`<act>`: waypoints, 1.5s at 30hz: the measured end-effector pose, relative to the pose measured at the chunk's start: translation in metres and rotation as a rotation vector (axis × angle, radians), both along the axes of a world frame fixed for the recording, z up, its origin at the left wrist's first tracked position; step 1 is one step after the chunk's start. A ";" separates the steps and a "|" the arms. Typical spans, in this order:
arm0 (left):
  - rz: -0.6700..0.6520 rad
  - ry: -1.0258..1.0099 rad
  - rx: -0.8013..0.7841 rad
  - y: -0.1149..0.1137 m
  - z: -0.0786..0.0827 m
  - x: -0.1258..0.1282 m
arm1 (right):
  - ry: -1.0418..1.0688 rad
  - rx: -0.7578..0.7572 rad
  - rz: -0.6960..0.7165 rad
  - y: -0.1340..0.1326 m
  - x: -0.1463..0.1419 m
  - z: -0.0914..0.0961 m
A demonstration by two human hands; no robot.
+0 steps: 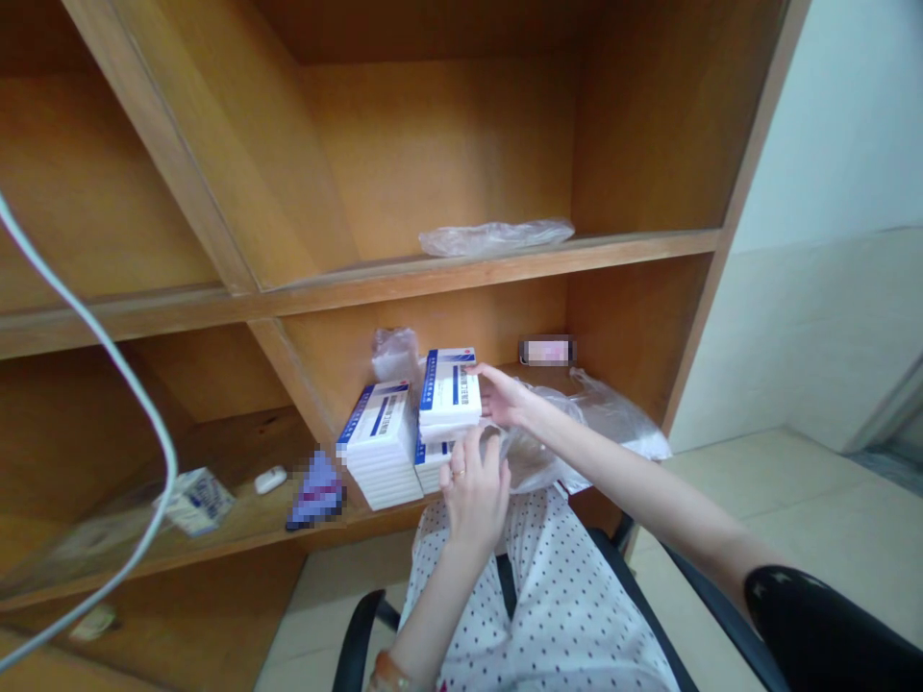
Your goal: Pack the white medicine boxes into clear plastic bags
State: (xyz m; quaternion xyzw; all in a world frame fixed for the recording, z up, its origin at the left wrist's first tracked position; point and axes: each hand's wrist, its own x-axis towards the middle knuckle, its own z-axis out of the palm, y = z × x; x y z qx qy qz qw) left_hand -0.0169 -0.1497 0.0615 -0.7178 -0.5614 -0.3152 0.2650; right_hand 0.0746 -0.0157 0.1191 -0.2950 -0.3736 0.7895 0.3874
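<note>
Two stacks of white boxes with blue stripes stand side by side on the lower wooden shelf [548, 370]. My right hand [506, 397] grips the right side of the top box [451, 387] of the right stack. My left hand [472, 487] is pressed against the front of that same stack, fingers curled against the lower boxes, a ring on one finger. The left stack [379, 444] stands untouched. A crumpled clear plastic bag [602, 423] lies just right of the boxes, under my right forearm.
Another clear bag [496, 235] lies on the upper shelf. In the left compartment sit a small white and blue carton [196, 500] and a white oval object [270, 479]. A white cable [115, 360] hangs at left. A dotted cloth [555, 605] covers the black chair below.
</note>
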 end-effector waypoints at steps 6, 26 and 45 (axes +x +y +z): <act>0.048 -0.018 -0.099 0.010 0.025 0.005 | 0.345 -0.114 0.040 0.000 0.037 0.019; -0.515 -1.474 -0.503 0.086 0.074 -0.044 | 0.287 0.307 -0.167 -0.021 0.065 0.004; -0.527 -1.185 -0.365 0.074 0.092 -0.034 | -0.671 1.060 0.011 -0.021 0.075 0.000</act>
